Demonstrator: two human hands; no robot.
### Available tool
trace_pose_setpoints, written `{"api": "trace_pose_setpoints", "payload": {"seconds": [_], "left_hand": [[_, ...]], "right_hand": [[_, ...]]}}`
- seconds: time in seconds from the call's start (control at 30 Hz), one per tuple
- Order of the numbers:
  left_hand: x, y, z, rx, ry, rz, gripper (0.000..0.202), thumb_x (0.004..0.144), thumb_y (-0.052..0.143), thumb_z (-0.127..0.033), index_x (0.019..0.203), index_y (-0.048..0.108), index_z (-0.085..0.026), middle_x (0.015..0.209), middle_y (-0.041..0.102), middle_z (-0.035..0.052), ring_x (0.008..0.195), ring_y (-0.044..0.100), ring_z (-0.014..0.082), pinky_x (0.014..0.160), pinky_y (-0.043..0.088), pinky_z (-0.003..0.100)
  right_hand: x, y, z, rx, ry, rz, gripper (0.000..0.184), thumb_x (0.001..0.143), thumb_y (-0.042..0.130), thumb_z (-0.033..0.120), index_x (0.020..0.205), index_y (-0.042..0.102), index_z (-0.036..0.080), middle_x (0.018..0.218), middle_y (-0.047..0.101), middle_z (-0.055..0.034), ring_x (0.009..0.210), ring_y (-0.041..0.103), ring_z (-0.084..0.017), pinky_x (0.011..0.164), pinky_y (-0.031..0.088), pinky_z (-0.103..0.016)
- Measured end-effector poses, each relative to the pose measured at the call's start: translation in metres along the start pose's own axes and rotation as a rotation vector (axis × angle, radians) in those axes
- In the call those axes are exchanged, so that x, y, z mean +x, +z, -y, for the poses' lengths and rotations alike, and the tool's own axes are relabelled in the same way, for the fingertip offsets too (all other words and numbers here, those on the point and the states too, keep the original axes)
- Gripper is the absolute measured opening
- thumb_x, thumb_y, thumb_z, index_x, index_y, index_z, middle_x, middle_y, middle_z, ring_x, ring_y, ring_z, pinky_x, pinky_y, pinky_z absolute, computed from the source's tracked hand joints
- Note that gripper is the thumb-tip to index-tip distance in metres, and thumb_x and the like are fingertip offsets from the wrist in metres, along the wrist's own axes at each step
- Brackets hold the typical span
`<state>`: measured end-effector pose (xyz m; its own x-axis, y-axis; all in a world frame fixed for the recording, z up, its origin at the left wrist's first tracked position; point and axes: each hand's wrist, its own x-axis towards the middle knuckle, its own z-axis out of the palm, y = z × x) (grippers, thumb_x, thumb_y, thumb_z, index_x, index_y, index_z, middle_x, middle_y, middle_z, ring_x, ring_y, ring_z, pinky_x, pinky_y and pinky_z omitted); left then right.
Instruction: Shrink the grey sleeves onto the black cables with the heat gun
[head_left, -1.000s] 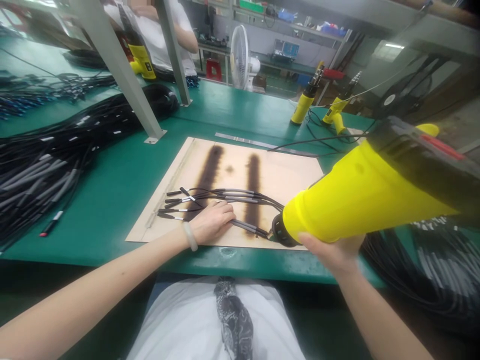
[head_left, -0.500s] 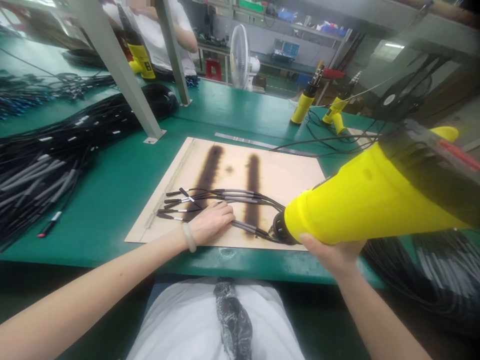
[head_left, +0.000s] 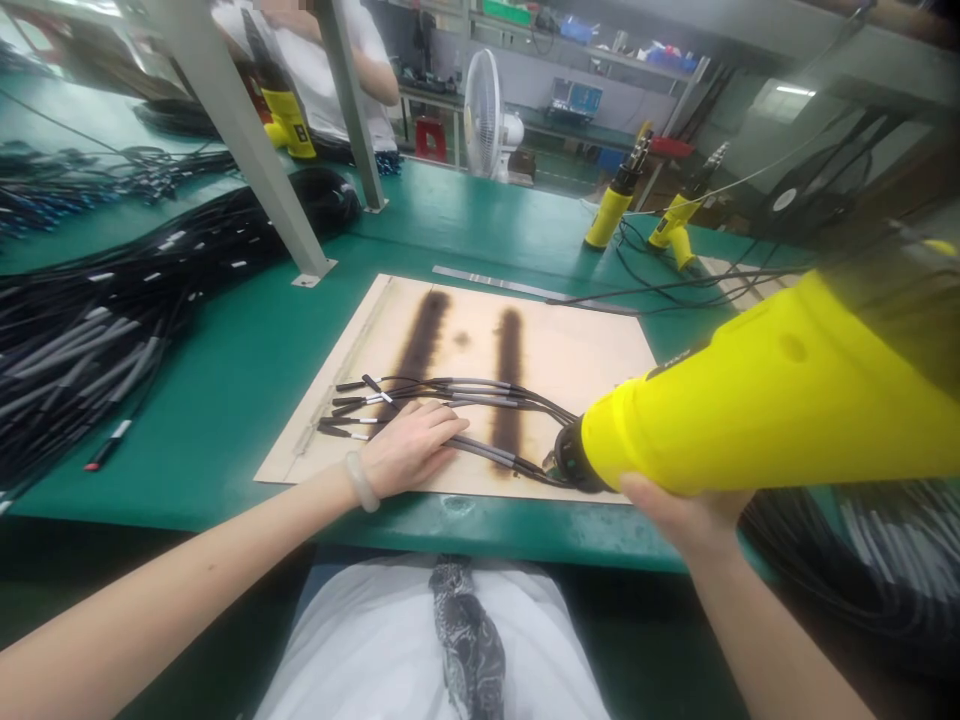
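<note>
Several black cables (head_left: 540,402) with grey sleeve sections run across a pale board (head_left: 592,350) marked by two dark scorched strips. Their ends, with black tips and white labels, fan out at the left. My left hand (head_left: 412,447) lies over the lower cables, its fingers pressed together and curled on a grey-sleeved cable (head_left: 484,451). In my right hand (head_left: 694,512) is a big yellow heat gun (head_left: 697,420), gripped from beneath. Its black nozzle points left, low over the right part of the cables, and hides where they continue.
Cable bundles lie on the green table (head_left: 450,530) at left (head_left: 112,300) and right (head_left: 840,560). A metal post (head_left: 247,150) stands at the left. Behind the board are a steel ruler (head_left: 487,280) and two more heat guns (head_left: 609,215). Across the table sits a person (head_left: 360,60).
My left hand has slid slightly left along the cables. The heat gun has shifted a little to the right, its nozzle still low by the cables.
</note>
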<state>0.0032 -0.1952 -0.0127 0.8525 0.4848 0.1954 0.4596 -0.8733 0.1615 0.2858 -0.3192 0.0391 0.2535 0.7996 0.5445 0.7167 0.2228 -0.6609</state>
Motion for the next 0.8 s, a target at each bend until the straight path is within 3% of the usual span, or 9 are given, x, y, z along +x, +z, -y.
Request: {"api": "trace_pose_setpoints", "payload": {"seconds": [0.3, 0.53, 0.8], "left_hand": [[-0.005, -0.002, 0.000, 0.014, -0.010, -0.050, 0.027, 0.090, 0.039, -0.023, 0.113, 0.051, -0.016, 0.106, 0.057, 0.0093, 0.093, 0.048, 0.0202, 0.078, 0.034, 0.034], [-0.008, 0.000, 0.000, -0.007, -0.021, -0.055, 0.028, 0.089, 0.040, -0.022, 0.114, 0.051, -0.016, 0.105, 0.057, 0.0092, 0.093, 0.049, 0.0199, 0.078, 0.035, 0.034], [-0.009, 0.000, 0.001, -0.014, -0.026, -0.061, 0.028, 0.089, 0.041, -0.022, 0.114, 0.052, -0.017, 0.106, 0.057, 0.0090, 0.093, 0.049, 0.0202, 0.078, 0.035, 0.034]], "right_hand": [[0.003, 0.002, 0.002, -0.018, -0.079, 0.130, 0.050, 0.051, 0.072, 0.054, 0.090, 0.057, 0.027, 0.088, 0.061, -0.0037, 0.097, 0.057, -0.028, 0.081, 0.051, -0.042], [0.000, 0.004, -0.002, -0.048, -0.067, 0.098, 0.058, 0.048, 0.073, 0.057, 0.094, 0.057, 0.025, 0.095, 0.061, -0.0053, 0.102, 0.055, -0.029, 0.083, 0.051, -0.041], [-0.003, 0.006, -0.009, -0.069, -0.134, 0.288, 0.038, 0.056, 0.070, 0.050, 0.087, 0.062, 0.029, 0.089, 0.063, 0.0005, 0.098, 0.058, -0.025, 0.084, 0.051, -0.039]]}}
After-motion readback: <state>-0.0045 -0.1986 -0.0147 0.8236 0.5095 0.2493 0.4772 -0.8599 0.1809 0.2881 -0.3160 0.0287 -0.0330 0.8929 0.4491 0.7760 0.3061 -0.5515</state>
